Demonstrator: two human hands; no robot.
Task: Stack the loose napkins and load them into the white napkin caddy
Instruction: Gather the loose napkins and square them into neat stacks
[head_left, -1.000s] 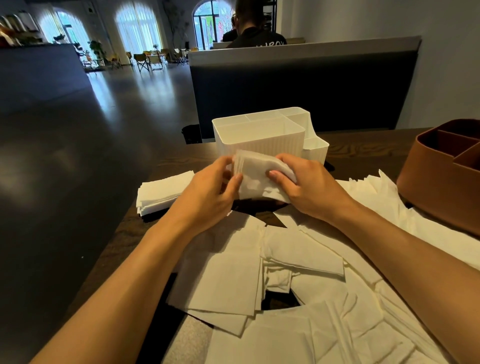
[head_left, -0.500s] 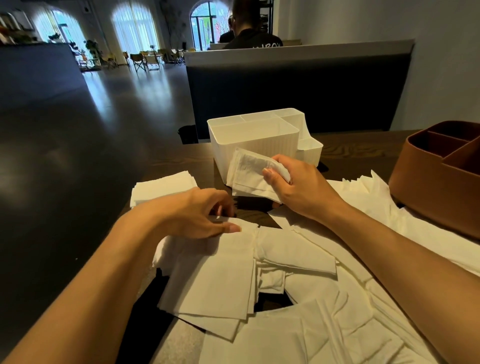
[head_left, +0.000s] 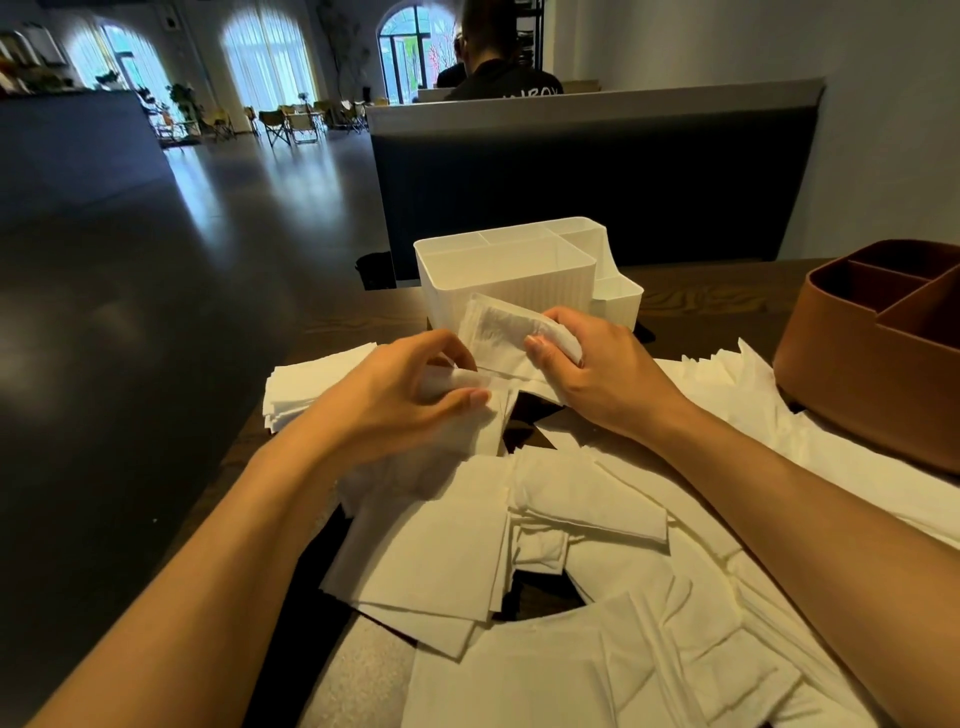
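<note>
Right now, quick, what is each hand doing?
Left hand: closed, fingers pinching one napkin picked up from the table.
Right hand: closed, holding a small stack of napkins in front of the white caddy.

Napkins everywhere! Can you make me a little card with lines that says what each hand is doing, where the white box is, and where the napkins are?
left hand: pinches one loose white paper napkin lifted off the pile
right hand: grips a small stack of white napkins, held in front of the caddy
white ribbed plastic napkin caddy: upright behind both hands, large compartment shows no napkins
scattered white napkins: spread over the dark wooden table
neat napkin pile: left of the hands
brown divided caddy: far right
</note>
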